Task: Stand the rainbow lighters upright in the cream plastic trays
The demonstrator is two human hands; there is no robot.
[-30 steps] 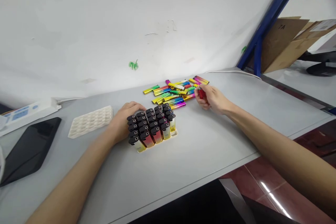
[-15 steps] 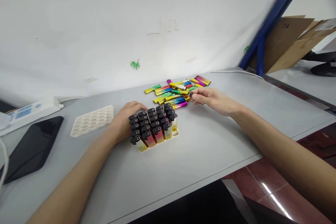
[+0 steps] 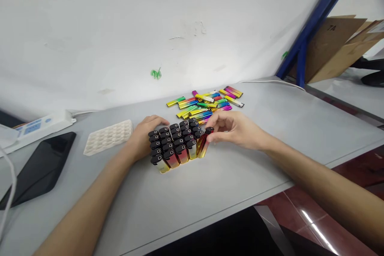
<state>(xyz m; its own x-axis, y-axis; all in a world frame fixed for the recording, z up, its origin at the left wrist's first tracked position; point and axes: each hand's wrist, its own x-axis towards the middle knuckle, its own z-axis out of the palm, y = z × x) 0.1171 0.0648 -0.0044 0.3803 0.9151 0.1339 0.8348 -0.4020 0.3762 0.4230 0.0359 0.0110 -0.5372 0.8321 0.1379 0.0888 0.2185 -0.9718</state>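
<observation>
My right hand (image 3: pixel 232 127) pinches a lighter (image 3: pixel 205 149) by its upper end. This lighter has a black top and a red-to-yellow metallic body, and it leans at the right end of the tray, its lower end by the last slot. Several upright lighters (image 3: pixel 181 155) with black tops fill rows in the pale tray (image 3: pixel 167 171), mostly hidden by them. Curved round the tray's left and back side is my left hand (image 3: pixel 144 138), fingers partly hidden behind the lighters. Behind my right hand lies a loose pile of shiny multicoloured lighters (image 3: pixel 200 105).
A white tray with hollows (image 3: pixel 108 137) lies to the left, beside a black phone (image 3: pixel 39 168). Further left is a white power strip (image 3: pixel 45 123). A white wall (image 3: pixel 120 40) bounds the table at the back. A blue frame (image 3: pixel 301 58) and cardboard boxes (image 3: pixel 333 56) stand at right.
My right hand has moved left and nearer from the pile to the tray's right end, bringing the lighter with it. My left hand has stayed at the tray.
</observation>
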